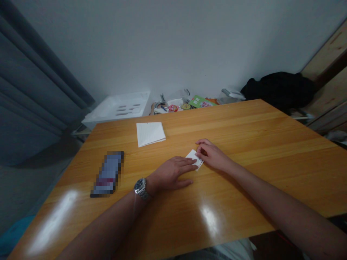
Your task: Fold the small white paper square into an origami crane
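Observation:
A small white piece of folded paper (192,154) with a row of dark dots or holes along one edge lies on the wooden table. Flat across its near left part rests my left hand (176,172), fingers stretched out and a metal watch on the wrist. At the paper's right edge, my right hand (210,153) has its thumb and index finger curled together in a pinch. The fingers of both hands cover some of the paper.
Lined sheets of paper (150,133) lie farther back on the table (244,133). To the left is a phone (108,173) with a blurred-out screen. Behind the table stand a white tray (108,101), a green booklet (201,102) and a black cloth heap (279,88).

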`<action>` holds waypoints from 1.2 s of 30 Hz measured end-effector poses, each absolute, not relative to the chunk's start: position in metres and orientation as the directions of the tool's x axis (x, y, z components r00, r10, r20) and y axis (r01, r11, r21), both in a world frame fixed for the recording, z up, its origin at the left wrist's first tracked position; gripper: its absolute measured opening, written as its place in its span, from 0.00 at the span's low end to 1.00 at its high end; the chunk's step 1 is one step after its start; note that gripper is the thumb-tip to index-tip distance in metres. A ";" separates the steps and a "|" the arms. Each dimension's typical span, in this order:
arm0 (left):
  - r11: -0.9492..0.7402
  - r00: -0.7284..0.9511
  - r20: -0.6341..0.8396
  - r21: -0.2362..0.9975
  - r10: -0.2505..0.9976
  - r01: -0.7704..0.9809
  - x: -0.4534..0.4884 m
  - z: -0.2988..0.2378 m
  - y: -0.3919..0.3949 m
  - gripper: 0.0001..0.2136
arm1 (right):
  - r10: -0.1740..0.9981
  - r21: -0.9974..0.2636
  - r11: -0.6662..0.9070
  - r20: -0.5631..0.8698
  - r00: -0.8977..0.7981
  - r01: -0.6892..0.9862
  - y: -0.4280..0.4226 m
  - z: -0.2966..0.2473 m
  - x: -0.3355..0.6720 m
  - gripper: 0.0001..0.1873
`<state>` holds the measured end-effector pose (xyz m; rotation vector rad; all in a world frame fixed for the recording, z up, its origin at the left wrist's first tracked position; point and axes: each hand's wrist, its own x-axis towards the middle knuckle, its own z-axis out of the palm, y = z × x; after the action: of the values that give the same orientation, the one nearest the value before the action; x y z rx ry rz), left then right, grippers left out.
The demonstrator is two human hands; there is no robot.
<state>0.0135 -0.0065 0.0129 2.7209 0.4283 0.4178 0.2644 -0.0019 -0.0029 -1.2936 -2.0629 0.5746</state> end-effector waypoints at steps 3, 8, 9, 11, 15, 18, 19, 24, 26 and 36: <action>-0.897 0.914 0.224 0.372 0.337 0.239 0.013 0.013 -0.006 0.24 | 0.905 -0.643 0.424 0.283 -0.317 0.638 -0.002 -0.003 0.264 0.05; -0.904 0.923 0.204 0.354 0.326 0.241 0.013 0.015 -0.006 0.23 | 0.903 -0.643 0.429 0.285 -0.321 0.635 -0.003 -0.003 0.265 0.05; -0.905 0.925 0.200 0.349 0.324 0.242 0.013 0.015 -0.006 0.23 | 0.903 -0.643 0.430 0.285 -0.322 0.634 -0.003 -0.003 0.265 0.05; -0.907 0.926 0.194 0.343 0.324 0.245 0.013 0.015 -0.007 0.23 | 0.902 -0.642 0.431 0.286 -0.324 0.633 -0.003 -0.002 0.265 0.05; -0.903 0.924 0.177 0.339 0.339 0.266 0.013 0.015 -0.008 0.23 | 0.903 -0.644 0.428 0.284 -0.322 0.633 -0.003 -0.002 0.264 0.05; -0.903 0.925 0.166 0.332 0.342 0.274 0.013 0.017 -0.009 0.23 | 0.906 -0.642 0.422 0.281 -0.316 0.640 -0.003 -0.001 0.263 0.05; -0.902 0.925 0.164 0.331 0.344 0.276 0.013 0.017 -0.009 0.23 | 0.907 -0.640 0.421 0.281 -0.314 0.643 -0.003 -0.001 0.263 0.05; -0.898 0.920 0.163 0.333 0.356 0.289 0.013 0.017 -0.010 0.23 | 0.906 -0.643 0.423 0.283 -0.316 0.638 -0.003 -0.001 0.263 0.04; -0.896 0.918 0.166 0.337 0.360 0.290 0.013 0.017 -0.009 0.23 | 0.904 -0.643 0.427 0.288 -0.316 0.636 -0.003 -0.001 0.263 0.05; -0.899 0.918 0.209 0.361 0.338 0.249 0.013 0.017 -0.004 0.26 | 0.901 -0.635 0.434 0.300 -0.313 0.640 -0.003 -0.002 0.263 0.05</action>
<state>0.0131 -0.0035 0.0171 2.7482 0.4334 0.3830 0.2633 -0.0031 -0.0022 -1.2917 -2.0615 0.5379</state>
